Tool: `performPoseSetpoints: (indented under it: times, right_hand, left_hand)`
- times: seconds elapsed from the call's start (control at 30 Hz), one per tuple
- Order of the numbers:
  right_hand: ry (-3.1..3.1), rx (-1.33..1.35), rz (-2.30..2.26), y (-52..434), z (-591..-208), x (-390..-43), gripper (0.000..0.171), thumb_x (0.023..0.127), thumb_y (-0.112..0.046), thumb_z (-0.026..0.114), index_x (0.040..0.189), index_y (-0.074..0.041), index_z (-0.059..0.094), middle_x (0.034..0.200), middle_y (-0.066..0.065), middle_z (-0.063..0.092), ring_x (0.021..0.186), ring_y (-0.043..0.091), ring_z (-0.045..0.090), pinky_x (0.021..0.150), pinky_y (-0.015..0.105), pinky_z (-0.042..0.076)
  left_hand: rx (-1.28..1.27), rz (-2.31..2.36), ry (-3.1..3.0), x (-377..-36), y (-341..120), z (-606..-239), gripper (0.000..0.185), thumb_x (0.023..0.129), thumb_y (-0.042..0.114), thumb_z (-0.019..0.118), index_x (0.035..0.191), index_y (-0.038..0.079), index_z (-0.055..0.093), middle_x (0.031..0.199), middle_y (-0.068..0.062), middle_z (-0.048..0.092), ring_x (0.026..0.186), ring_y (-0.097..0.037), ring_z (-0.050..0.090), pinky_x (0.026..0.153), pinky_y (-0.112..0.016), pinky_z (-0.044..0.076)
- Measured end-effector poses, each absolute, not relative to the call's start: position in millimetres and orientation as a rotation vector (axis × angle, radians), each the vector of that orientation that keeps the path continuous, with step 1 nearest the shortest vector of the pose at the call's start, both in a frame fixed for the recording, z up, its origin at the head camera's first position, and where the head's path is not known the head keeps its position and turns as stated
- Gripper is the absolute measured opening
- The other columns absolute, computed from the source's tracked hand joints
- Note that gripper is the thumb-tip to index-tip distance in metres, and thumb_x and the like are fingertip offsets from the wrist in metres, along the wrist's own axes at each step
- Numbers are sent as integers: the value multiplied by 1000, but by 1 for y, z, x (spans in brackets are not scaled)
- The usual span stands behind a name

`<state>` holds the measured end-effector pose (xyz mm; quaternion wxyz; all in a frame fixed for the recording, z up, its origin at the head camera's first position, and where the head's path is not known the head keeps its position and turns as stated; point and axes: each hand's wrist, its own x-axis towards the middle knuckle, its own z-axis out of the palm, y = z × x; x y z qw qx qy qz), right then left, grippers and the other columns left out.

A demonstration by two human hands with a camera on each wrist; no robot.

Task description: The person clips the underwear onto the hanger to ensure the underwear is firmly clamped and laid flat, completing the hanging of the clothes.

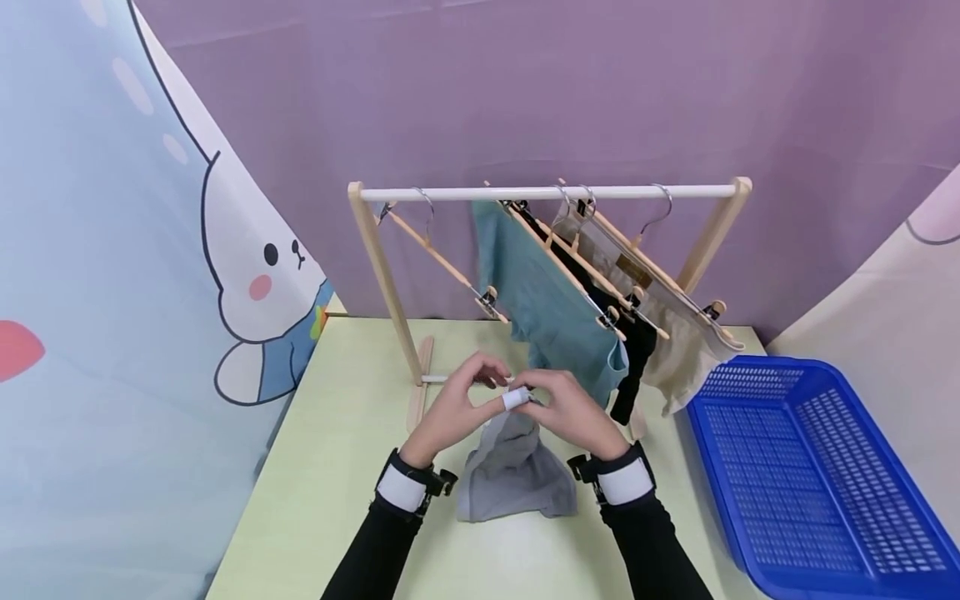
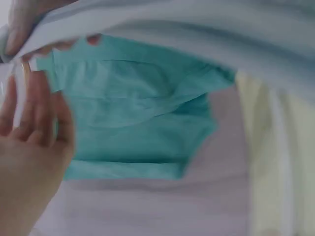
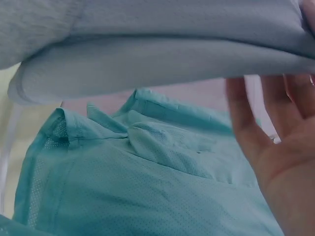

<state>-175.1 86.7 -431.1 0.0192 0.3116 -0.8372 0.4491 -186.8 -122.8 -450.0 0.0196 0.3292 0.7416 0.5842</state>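
Observation:
Both hands meet in front of me over the pale green table. My left hand and right hand pinch the top edge of a grey garment, whose lower part lies bunched on the table. One finger wears a white wrap. In the left wrist view the grey garment stretches across the top above my left hand. The right wrist view shows the grey garment with my right hand reaching up to it. A teal garment hangs just behind.
A small wooden rack with a white rail stands at the table's back. It carries an empty clip hanger, then the teal, a black and a beige garment. A blue mesh basket sits right. A cartoon curtain hangs left.

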Motion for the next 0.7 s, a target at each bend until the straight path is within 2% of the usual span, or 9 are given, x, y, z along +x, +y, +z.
performPoseSetpoints:
  times: [0.1, 0.2, 0.27, 0.37, 0.43, 0.5, 0.57, 0.7]
  right_hand:
    - [-2493, 908, 1433, 90, -431, -173, 13, 91, -9, 71, 100, -19, 71, 98, -5, 71, 90, 10, 65, 76, 30, 54]
    - [-2386, 853, 1474, 93, -429, -171, 13, 91, -7, 71, 99, -17, 71, 95, -2, 71, 88, 11, 65, 75, 29, 53]
    - [-2327, 824, 1491, 95, -427, -170, 14, 90, -4, 71, 98, -15, 72, 94, 0, 71, 85, 11, 64, 74, 28, 52]
    - [-2274, 782, 1503, 100, -425, -167, 13, 87, 0, 73, 96, -9, 72, 90, 4, 70, 79, 10, 61, 71, 25, 49]
    - [-2260, 743, 1493, 104, -423, -165, 10, 86, 2, 73, 93, -5, 72, 86, 5, 68, 73, 8, 56, 66, 22, 47]
    - [-2253, 703, 1474, 107, -420, -161, 6, 87, 2, 73, 91, -1, 71, 80, 4, 65, 68, 6, 50, 61, 21, 42]
    - [-2240, 657, 1468, 110, -414, -156, 5, 86, 4, 73, 89, 0, 70, 75, 4, 59, 62, 5, 44, 56, 21, 38]
    - [-2206, 556, 1459, 116, -403, -145, 9, 84, 10, 71, 88, 1, 70, 74, 4, 58, 58, 2, 40, 51, 21, 34]
  left_hand:
    - [944, 1789, 2129, -185, -126, -476, 44, 96, 18, 67, 133, 2, 50, 129, -15, 57, 119, -26, 56, 104, -52, 43]
    - [869, 1700, 2097, -183, -127, -514, 46, 94, 23, 70, 135, 9, 55, 129, -8, 61, 119, -18, 58, 102, -43, 46]
    - [804, 1638, 2150, -179, -127, -537, 39, 92, 22, 73, 129, 14, 62, 123, -2, 66, 112, -11, 61, 96, -35, 49]
    - [719, 1581, 2245, -172, -131, -557, 20, 92, 27, 72, 110, 17, 71, 101, 3, 70, 88, -5, 62, 77, -26, 50]
    - [684, 1563, 2296, -169, -138, -565, 14, 93, 32, 70, 98, 19, 72, 86, 6, 66, 75, -3, 58, 67, -22, 47]
    - [673, 1552, 2361, -168, -147, -568, 17, 95, 33, 68, 88, 18, 70, 76, 5, 59, 66, -5, 51, 60, -22, 41]
    - [658, 1550, 2441, -169, -157, -568, 17, 96, 30, 66, 86, 18, 72, 76, 6, 62, 67, -4, 53, 61, -21, 43]
    - [564, 1583, 2617, -172, -184, -561, 11, 94, 12, 68, 94, 18, 77, 90, 5, 74, 80, -3, 63, 72, -23, 51]
